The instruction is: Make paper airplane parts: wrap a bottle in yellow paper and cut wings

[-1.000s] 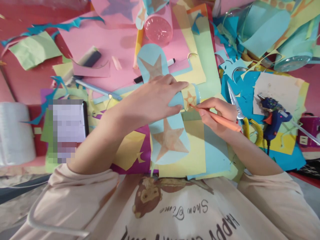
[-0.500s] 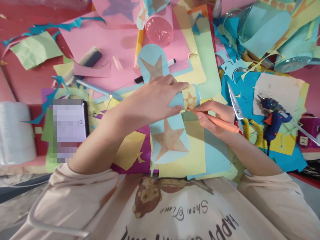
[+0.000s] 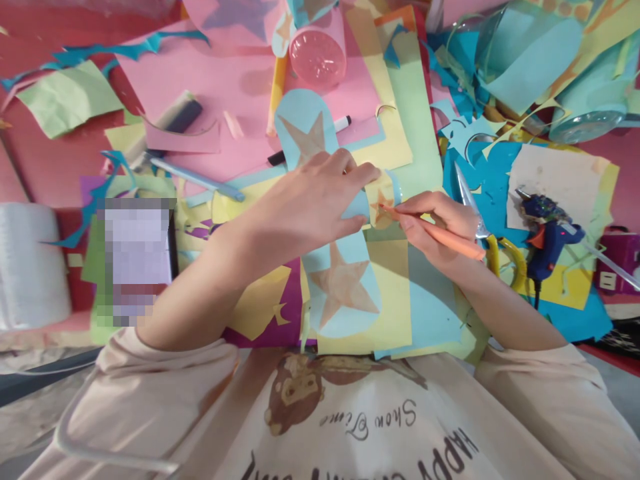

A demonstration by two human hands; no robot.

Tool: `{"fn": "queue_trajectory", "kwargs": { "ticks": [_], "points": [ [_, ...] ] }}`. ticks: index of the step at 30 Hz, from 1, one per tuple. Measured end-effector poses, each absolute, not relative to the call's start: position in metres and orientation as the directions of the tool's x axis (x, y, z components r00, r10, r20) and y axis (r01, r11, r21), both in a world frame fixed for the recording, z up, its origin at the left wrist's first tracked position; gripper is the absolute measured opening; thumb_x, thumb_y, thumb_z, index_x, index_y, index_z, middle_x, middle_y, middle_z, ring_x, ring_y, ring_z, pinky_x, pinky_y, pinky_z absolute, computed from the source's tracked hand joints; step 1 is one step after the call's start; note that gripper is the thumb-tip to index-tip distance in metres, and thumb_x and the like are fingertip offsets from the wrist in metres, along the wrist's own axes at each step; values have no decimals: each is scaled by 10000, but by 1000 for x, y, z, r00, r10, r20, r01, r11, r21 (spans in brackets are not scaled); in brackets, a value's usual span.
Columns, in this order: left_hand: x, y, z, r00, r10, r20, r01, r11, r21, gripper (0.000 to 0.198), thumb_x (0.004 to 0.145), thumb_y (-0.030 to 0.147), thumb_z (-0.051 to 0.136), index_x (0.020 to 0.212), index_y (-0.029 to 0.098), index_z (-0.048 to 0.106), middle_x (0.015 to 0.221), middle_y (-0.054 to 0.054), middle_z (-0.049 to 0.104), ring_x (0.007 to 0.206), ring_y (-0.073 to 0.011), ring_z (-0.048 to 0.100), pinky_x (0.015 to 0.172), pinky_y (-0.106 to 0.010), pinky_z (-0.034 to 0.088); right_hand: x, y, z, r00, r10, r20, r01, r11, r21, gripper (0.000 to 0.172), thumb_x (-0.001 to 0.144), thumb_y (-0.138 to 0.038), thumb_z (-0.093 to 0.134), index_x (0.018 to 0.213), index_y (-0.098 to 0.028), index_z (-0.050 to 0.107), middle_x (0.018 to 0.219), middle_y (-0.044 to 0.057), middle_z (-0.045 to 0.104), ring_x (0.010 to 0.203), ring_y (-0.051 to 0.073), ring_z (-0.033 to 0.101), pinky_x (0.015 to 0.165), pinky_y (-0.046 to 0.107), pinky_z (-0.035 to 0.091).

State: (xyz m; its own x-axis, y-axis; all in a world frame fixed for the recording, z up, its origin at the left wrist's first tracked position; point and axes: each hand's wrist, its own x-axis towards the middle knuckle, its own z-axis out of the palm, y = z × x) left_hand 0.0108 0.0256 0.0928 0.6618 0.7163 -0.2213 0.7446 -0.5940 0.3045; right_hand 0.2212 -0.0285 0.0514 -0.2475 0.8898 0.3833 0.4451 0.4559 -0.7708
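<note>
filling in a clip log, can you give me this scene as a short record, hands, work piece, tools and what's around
left hand: holds light-blue cylinder
right hand: holds orange pen, tip at small star
work piece: small star on yellow patch, at the cylinder's right end
tools at right: yellow-handled scissors, blue glue gun
at left: lit device, screen pixelated

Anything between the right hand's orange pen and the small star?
Nothing visible. The right hand holds the orange pen with its tip at the small star. The left hand grips the blue piece beside the star, its fingers not across it.
</note>
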Motion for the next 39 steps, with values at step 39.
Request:
{"fn": "queue_trajectory", "kwargs": {
  "ticks": [39],
  "points": [
    [9,25,89,674,713,-193,735,-624,265,470,880,316,484,1334,208,427,1159,-95,539,1109,-289,567,920,-400,462,220,-30,50,-253,845,472,474,533,-701,87,875,-195,583,813,-255,597,698,-41,682,584,115,636,515,261,525]
  ]
}}
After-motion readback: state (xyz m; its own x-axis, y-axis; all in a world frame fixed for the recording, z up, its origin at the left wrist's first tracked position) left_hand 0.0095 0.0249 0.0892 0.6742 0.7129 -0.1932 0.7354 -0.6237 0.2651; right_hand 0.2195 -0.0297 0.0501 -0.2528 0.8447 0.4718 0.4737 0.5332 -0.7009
